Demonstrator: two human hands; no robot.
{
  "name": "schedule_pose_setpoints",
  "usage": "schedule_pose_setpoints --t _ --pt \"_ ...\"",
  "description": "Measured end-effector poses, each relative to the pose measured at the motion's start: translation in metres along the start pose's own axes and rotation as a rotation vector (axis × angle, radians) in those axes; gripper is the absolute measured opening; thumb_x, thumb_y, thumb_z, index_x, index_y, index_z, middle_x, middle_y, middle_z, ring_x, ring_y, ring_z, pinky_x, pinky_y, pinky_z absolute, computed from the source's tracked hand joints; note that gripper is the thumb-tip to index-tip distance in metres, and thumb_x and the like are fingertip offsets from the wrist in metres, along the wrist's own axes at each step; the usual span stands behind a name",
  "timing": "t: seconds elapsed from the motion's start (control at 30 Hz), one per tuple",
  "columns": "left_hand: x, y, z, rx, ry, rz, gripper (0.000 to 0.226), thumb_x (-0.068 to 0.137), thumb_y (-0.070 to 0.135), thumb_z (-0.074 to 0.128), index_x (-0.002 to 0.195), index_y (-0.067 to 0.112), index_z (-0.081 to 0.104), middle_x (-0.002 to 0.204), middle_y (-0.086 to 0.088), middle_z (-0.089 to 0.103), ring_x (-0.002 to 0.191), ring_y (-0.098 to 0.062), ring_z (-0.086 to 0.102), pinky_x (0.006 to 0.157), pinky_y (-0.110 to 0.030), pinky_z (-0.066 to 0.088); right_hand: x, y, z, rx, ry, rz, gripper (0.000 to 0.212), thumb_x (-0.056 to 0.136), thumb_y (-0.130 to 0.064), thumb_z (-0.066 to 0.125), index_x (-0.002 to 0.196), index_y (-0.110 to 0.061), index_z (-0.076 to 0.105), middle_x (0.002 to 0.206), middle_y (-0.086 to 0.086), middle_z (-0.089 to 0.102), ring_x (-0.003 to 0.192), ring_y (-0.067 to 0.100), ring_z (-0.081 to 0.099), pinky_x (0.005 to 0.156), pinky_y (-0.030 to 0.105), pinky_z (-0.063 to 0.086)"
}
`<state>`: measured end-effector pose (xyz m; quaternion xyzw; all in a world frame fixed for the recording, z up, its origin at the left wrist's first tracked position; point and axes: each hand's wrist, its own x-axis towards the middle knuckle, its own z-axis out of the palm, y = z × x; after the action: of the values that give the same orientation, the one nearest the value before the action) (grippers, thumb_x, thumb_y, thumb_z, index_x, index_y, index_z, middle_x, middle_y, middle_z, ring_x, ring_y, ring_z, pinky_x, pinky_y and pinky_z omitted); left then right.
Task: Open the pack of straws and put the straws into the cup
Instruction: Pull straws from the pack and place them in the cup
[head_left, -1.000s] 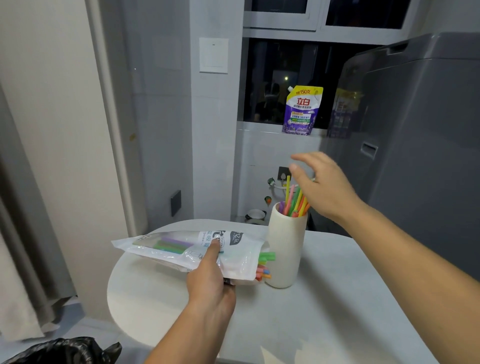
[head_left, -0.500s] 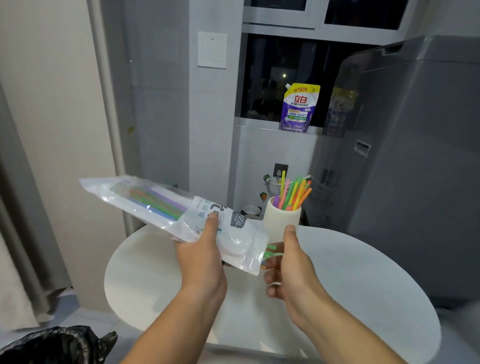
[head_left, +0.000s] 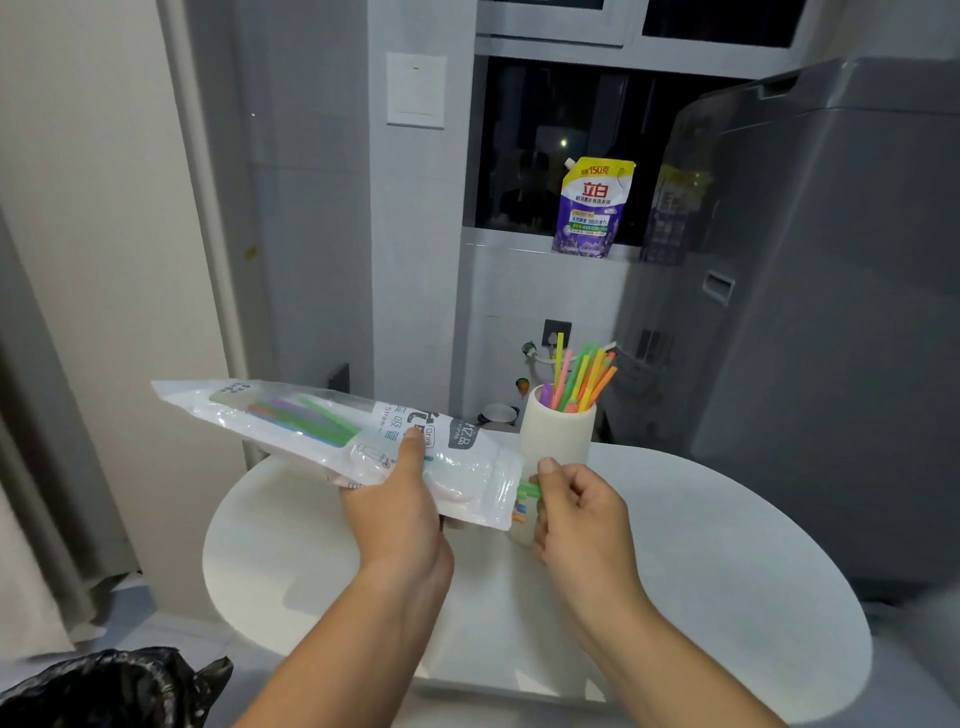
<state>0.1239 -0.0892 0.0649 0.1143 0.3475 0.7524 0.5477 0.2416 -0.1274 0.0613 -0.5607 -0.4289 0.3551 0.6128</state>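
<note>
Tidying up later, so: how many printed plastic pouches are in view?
2. The straw pack is held by the left hand above the table; the purple detergent pouch stands on the window sill. More may be hidden off-frame.

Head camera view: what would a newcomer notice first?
The bright straws fanning out of the white cup on the round table stand out first. In front of it, the left hand holds a clear pack in the air, while the right hand pinches straw ends poking from its open end.
</note>
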Motion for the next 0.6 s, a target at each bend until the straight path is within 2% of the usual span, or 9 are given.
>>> schedule_pose_setpoints --t 0.07,0.13,0.23,0.33,0.43,0.53,0.6 --pt "0.002 -0.001 -0.001 -0.011 0.002 0.005 0.05 0.098 0.01 0.075 0.145 0.018 0.06 0.13 -0.003 0.077 0.117 -0.028 0.076 0.101 -0.059 0.059 0.0 -0.004 -0.003 0.084 0.006 0.07 0.041 0.103 -0.038 0.048 0.077 -0.009 0.058 0.05 -0.002 0.042 0.043 0.012 0.034 0.046 0.026 0.027" --pt "0.0 -0.003 0.001 -0.015 0.005 0.013 0.051 0.098 0.009 0.075 0.146 0.018 0.059 0.133 -0.004 0.076 0.117 -0.028 0.075 0.102 -0.06 0.058 -0.004 -0.005 -0.002 0.072 -0.031 0.08 0.043 0.102 -0.044 0.046 0.077 -0.011 0.058 0.052 -0.002 0.045 0.042 0.009 0.036 0.045 0.024 0.029" --pt "-0.003 -0.005 0.003 -0.008 -0.003 0.01 0.05 0.097 0.01 0.076 0.145 0.017 0.06 0.131 -0.004 0.077 0.117 -0.031 0.075 0.102 -0.066 0.056 -0.01 -0.002 0.003 -0.039 -0.058 -0.044 0.038 0.1 -0.04 0.052 0.073 -0.014 0.057 0.049 -0.014 0.051 0.045 0.003 0.042 0.049 0.021 0.032" --pt "-0.004 -0.006 0.003 -0.014 0.009 0.01 0.052 0.097 0.011 0.076 0.146 0.019 0.06 0.132 -0.003 0.077 0.119 -0.03 0.075 0.103 -0.067 0.056 -0.009 0.001 0.003 -0.062 -0.017 -0.137 0.03 0.1 -0.031 0.056 0.076 -0.012 0.06 0.05 -0.015 0.054 0.045 0.0 0.044 0.046 0.014 0.034" --pt "-0.003 -0.004 0.003 -0.025 0.023 0.002 0.051 0.097 0.012 0.076 0.145 0.021 0.061 0.133 0.0 0.077 0.12 -0.028 0.075 0.103 -0.063 0.057 -0.006 0.001 0.0 -0.052 0.011 -0.137 0.024 0.099 -0.027 0.058 0.082 -0.011 0.063 0.054 -0.012 0.054 0.051 0.005 0.047 0.05 0.018 0.038" --pt "-0.003 -0.003 0.002 -0.034 0.027 -0.002 0.052 0.098 0.013 0.076 0.147 0.022 0.06 0.133 0.001 0.076 0.119 -0.026 0.075 0.103 -0.061 0.058 -0.005 0.001 -0.004 0.018 -0.008 -0.102 0.032 0.101 -0.031 0.055 0.086 -0.003 0.059 0.053 -0.007 0.047 0.052 0.012 0.041 0.052 0.028 0.036" --pt "-0.005 -0.004 0.003 -0.033 0.027 -0.001 0.051 0.098 0.013 0.076 0.146 0.021 0.06 0.133 0.0 0.076 0.119 -0.027 0.075 0.103 -0.061 0.058 -0.008 0.0 -0.003 0.015 -0.054 -0.12 0.03 0.099 -0.034 0.058 0.083 -0.008 0.059 0.053 -0.01 0.05 0.05 0.009 0.043 0.051 0.025 0.037"
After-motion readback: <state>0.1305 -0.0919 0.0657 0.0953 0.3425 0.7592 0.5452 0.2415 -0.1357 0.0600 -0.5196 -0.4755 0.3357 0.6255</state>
